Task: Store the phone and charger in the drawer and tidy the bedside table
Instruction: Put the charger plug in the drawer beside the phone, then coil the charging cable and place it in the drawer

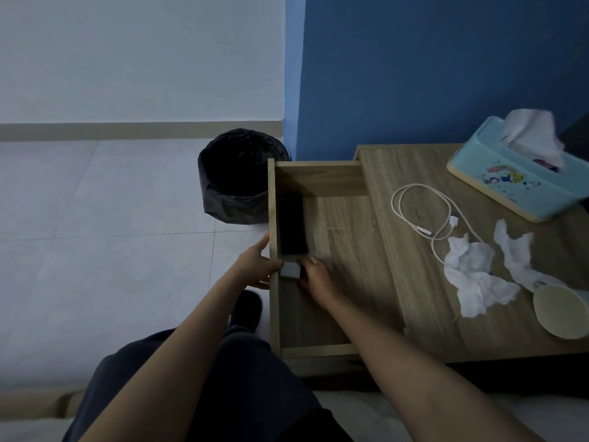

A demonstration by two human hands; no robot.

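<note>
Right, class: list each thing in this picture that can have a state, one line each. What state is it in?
drawer: pulled open, left hand grips its front panel
phone: flat in the drawer, screen dark, right hand at its near end
charger cable: loose on the table top
tissues: crumpled, on the table top
tissue box: tissue sticking out
bin: open, black liner

The left hand (258, 266), right hand (314, 277) and forearms (191, 333) are bare. Loose dark trousers (255, 397) cover the legs. One foot wears a dark shoe (247, 309).
</note>
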